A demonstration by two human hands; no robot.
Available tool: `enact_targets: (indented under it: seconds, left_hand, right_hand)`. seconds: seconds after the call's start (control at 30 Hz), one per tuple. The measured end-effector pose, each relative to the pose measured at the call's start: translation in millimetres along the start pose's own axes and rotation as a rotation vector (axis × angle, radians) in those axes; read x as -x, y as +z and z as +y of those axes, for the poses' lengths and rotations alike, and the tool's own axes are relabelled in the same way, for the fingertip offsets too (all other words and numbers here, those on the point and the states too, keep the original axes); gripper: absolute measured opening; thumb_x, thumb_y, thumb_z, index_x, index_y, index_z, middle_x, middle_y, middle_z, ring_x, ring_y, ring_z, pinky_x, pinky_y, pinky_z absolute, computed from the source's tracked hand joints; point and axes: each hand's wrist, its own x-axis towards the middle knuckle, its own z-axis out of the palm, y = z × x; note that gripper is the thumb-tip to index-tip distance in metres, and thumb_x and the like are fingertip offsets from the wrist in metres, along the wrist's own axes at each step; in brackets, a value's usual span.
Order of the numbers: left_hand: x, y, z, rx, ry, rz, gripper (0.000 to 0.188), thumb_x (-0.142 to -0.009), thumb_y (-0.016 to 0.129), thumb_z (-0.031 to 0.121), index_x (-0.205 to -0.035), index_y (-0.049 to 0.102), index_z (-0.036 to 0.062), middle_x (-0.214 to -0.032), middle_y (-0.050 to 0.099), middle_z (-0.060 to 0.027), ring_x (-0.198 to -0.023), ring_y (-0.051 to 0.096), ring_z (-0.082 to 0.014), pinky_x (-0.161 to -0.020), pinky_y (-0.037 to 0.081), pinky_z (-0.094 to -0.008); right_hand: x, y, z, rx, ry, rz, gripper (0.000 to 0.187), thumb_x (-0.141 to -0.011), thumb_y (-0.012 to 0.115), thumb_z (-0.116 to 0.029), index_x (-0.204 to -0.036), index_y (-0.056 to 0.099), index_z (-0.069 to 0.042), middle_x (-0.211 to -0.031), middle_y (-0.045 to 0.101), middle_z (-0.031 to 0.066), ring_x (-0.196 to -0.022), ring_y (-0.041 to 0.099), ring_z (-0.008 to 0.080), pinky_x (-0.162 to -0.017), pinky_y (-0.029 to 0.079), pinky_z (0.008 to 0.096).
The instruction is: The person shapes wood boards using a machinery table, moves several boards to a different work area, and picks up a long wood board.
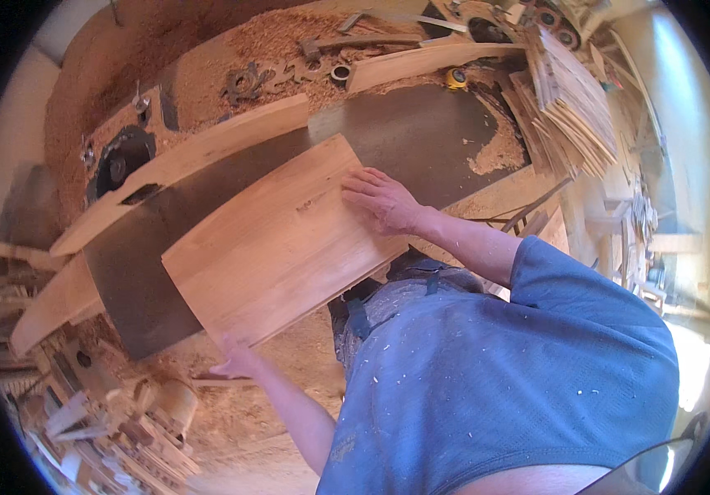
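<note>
A pale wooden panel [268,239] with a curved far edge lies at a slant over the dark metal bed [421,124] of a machine. Its near edge overhangs toward my body. My right hand [381,200] holds the panel's right end, fingers laid across the top face and thumb hidden. Down at the near left corner, my left hand [238,360] holds the panel between thumb and fingers; it is slightly blurred and partly hidden by the wood.
A long curved wooden fence piece [231,140] stands along the bed's far side, beside a round dark opening [124,161]. Wood shavings [198,58], a hammer [355,41] and a yellow tape measure [456,78] lie beyond. Boards [570,99] are stacked right; offcuts [149,437] fill the lower left.
</note>
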Motion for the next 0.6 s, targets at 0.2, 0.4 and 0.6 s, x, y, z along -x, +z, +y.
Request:
enact_targets:
  seconds: [0.2,0.4,0.6]
  left_hand:
    - [-11,29,-66,0.593,-0.214,-0.137,0.073,-0.089,0.068,0.006,-0.15,0.027,0.0051,-0.124,0.057,-0.0204,-0.114,0.057,-0.0303,-0.095,0.056,-0.046]
    - [5,40,-52,0.441,-0.17,-0.203,0.077,-0.091,0.069,0.014,-0.152,0.023,0.0059,-0.14,0.053,-0.0148,-0.125,0.054,-0.0301,-0.106,0.046,-0.0539]
    - [60,96,-37,-0.02,-0.207,-0.003,0.12,-0.077,0.082,0.041,-0.157,-0.001,0.0065,-0.155,0.028,-0.0187,-0.138,0.038,-0.0358,-0.114,0.037,-0.0508]
  right_hand:
    - [-19,13,31,-0.143,-0.205,-0.095,0.059,-0.082,0.069,-0.03,-0.134,0.056,-0.006,-0.149,0.045,0.0153,-0.141,0.038,0.0334,-0.117,0.029,0.0487]
    - [-8,3,48,-0.19,-0.218,-0.071,0.06,-0.082,0.067,-0.029,-0.135,0.055,-0.003,-0.149,0.046,0.0164,-0.141,0.038,0.0343,-0.118,0.028,0.0489]
    - [23,-17,81,-0.103,-0.256,-0.1,0.06,-0.081,0.065,-0.024,-0.135,0.053,0.0,-0.148,0.046,0.0184,-0.141,0.039,0.0365,-0.117,0.029,0.0496]
